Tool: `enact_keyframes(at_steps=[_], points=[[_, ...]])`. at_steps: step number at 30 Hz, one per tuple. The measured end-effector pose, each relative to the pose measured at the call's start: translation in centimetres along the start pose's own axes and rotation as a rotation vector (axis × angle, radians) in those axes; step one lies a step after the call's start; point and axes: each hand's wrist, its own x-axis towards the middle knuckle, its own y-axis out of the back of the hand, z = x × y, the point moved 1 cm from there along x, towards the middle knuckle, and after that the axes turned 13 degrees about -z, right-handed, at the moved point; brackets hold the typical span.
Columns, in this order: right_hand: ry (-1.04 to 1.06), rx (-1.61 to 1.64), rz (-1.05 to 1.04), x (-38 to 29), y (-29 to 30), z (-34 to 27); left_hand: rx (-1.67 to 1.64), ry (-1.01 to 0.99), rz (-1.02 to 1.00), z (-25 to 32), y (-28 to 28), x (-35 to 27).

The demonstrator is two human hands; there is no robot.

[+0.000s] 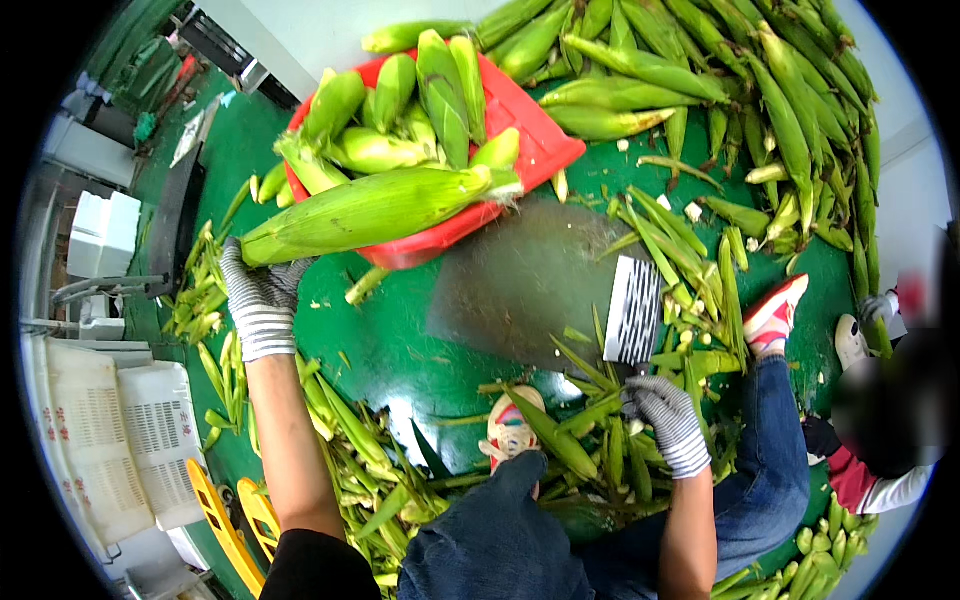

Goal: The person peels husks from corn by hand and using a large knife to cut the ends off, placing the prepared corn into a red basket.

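Observation:
My left hand [264, 304], in a grey-and-white striped glove, grips the narrow end of a green ear of corn in its husk [367, 214]. The cut end of that ear points right, over a red plastic basket [536, 139] that holds several trimmed ears. My right hand [667, 420], in a matching glove, is closed around the handle end of a cleaver; the broad blade [632, 311], bearing dark streaks, points away from me. Below the blade and around the right hand lie loose green husks [562, 442]. A dark flat mat [525, 277] lies on the green floor before me.
A large heap of unhusked corn [787, 97] fills the upper right. Husk scraps [375, 450] cover the floor at lower left. White plastic crates [161, 435] and a yellow pallet jack [225, 525] stand left. A co-worker's sleeve [851, 480] is at right, near more corn [825, 551].

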Motion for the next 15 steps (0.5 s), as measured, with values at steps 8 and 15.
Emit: enact_keyframes(at_steps=[8, 15], points=[[0.066, -0.485, 0.015, 2.3, -2.0, -1.9, -0.064, -0.183, -0.176, -0.4, 1.0, 2.4], [0.113, 1.015, -0.106, 10.8, -8.7, -5.5, -0.227, -0.039, -0.41, -6.1, -1.0, -5.5]])
